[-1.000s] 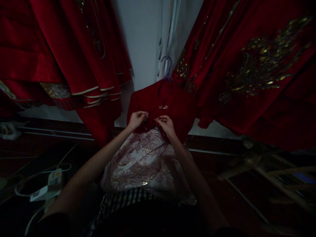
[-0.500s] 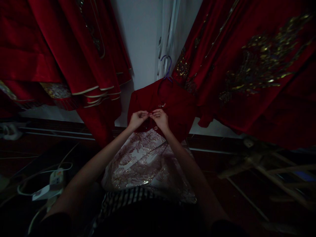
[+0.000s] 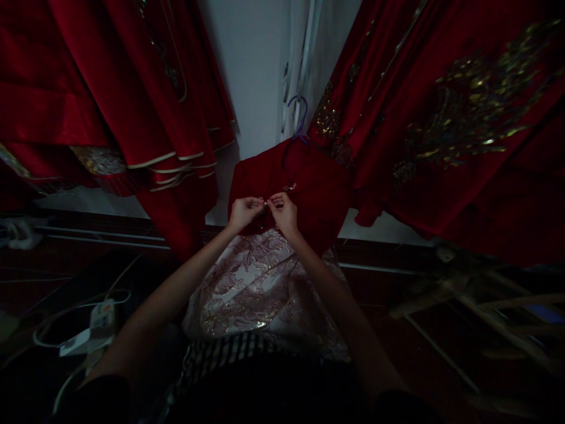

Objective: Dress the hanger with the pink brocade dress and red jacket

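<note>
A red jacket (image 3: 315, 188) hangs on a purple hanger (image 3: 302, 121) in front of me, with shiny ornamental fasteners down its front. My left hand (image 3: 246, 212) pinches the front opening between thumb and fingers. Facing it, my right hand (image 3: 285, 213) is closed in a pinch too, the fingertips of both hands almost meeting. Between them shows a small bright button (image 3: 265, 204), partly covered by the fingers. Just above the right hand is another jewelled fastener (image 3: 290, 187). Below the jacket, a pale patterned brocade cloth (image 3: 247, 282) with a metallic sheen spreads toward me.
Red garments (image 3: 88, 70) with light-edged hems hang at left. At right hangs a red garment (image 3: 397, 194) with gold sequin work. A white power strip (image 3: 102, 321) with cables lies lower left. A wooden frame (image 3: 472, 306) stands at lower right in the dark.
My right hand has shifted slightly left and turned a little, covering the lower fastener more. My left hand stays nearly in place, still pinching.
</note>
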Demonstrator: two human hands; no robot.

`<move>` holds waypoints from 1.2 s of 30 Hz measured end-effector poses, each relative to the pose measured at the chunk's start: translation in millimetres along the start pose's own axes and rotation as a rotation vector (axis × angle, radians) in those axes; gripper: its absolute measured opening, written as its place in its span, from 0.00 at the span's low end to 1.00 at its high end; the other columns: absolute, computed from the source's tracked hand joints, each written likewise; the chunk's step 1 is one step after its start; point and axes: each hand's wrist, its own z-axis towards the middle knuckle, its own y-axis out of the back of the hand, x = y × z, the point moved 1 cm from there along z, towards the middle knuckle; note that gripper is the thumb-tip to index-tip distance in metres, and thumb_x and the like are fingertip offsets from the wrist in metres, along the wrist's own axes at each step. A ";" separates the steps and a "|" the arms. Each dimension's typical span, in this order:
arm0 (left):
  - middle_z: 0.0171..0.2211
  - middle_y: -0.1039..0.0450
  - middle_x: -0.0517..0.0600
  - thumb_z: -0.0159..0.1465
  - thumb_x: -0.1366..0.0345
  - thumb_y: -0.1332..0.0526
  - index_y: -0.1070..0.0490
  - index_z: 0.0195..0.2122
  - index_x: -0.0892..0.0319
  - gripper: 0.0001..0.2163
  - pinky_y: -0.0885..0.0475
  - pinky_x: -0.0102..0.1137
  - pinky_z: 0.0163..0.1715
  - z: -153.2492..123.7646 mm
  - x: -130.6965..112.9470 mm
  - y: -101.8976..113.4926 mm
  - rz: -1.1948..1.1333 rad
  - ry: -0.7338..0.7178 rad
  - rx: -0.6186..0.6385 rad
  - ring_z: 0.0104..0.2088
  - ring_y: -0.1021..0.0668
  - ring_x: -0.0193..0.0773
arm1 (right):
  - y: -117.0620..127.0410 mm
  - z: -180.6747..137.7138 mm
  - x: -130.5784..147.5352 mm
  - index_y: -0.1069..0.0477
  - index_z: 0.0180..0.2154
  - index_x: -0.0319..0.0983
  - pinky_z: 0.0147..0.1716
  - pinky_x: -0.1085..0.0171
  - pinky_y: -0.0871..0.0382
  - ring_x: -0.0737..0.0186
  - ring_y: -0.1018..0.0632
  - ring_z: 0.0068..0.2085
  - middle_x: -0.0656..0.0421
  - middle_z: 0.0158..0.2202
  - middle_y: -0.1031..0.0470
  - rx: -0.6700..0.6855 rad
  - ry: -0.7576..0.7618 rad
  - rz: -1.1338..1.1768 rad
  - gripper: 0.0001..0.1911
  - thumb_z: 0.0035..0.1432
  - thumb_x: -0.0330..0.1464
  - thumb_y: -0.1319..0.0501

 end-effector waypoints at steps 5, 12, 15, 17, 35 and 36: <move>0.36 0.26 0.51 0.56 0.64 0.39 0.31 0.40 0.61 0.11 0.28 0.31 0.40 -17.1 13.1 -18.3 0.026 -0.115 -0.114 0.35 0.24 0.34 | 7.0 -4.3 -17.9 0.31 0.37 0.42 0.42 0.65 0.29 0.67 0.23 0.38 0.60 0.38 0.24 0.093 -0.070 0.140 0.06 0.57 0.33 0.44; 0.44 0.35 0.56 0.60 0.65 0.43 0.38 0.43 0.59 0.10 0.30 0.35 0.44 -89.2 59.0 -61.9 0.331 0.013 -0.496 0.43 0.27 0.40 | 25.7 -27.8 -32.5 0.28 0.36 0.39 0.41 0.63 0.29 0.65 0.24 0.36 0.57 0.36 0.23 0.194 -0.112 -0.013 0.07 0.56 0.30 0.44; 0.46 0.35 0.58 0.58 0.62 0.40 0.39 0.45 0.58 0.15 0.31 0.38 0.46 -94.5 62.7 -66.1 0.470 -0.002 -0.387 0.46 0.27 0.45 | 28.2 -46.6 -40.6 0.29 0.39 0.38 0.44 0.59 0.31 0.60 0.26 0.38 0.53 0.39 0.25 0.065 -0.121 -0.204 0.10 0.54 0.29 0.43; 0.46 0.35 0.58 0.58 0.60 0.39 0.39 0.47 0.58 0.18 0.31 0.38 0.44 -90.1 61.6 -63.6 0.529 0.027 -0.357 0.46 0.27 0.46 | 26.9 -58.6 -50.6 0.30 0.43 0.36 0.46 0.57 0.32 0.57 0.26 0.42 0.49 0.42 0.27 -0.011 -0.164 -0.272 0.14 0.52 0.29 0.41; 0.40 0.23 0.51 0.54 0.59 0.35 0.38 0.45 0.54 0.19 0.34 0.34 0.37 -67.5 58.2 -60.2 0.522 0.226 -0.451 0.39 0.21 0.46 | 43.8 -67.9 -71.3 0.25 0.29 0.38 0.32 0.63 0.27 0.65 0.23 0.28 0.60 0.25 0.22 0.068 -0.493 0.055 0.08 0.42 0.32 0.34; 0.40 0.23 0.51 0.54 0.59 0.35 0.38 0.45 0.53 0.19 0.34 0.34 0.36 -66.8 58.7 -60.9 0.526 0.227 -0.452 0.39 0.21 0.45 | 46.1 -67.5 -69.2 0.25 0.29 0.38 0.30 0.64 0.27 0.65 0.23 0.27 0.60 0.25 0.22 0.073 -0.519 0.122 0.09 0.41 0.33 0.33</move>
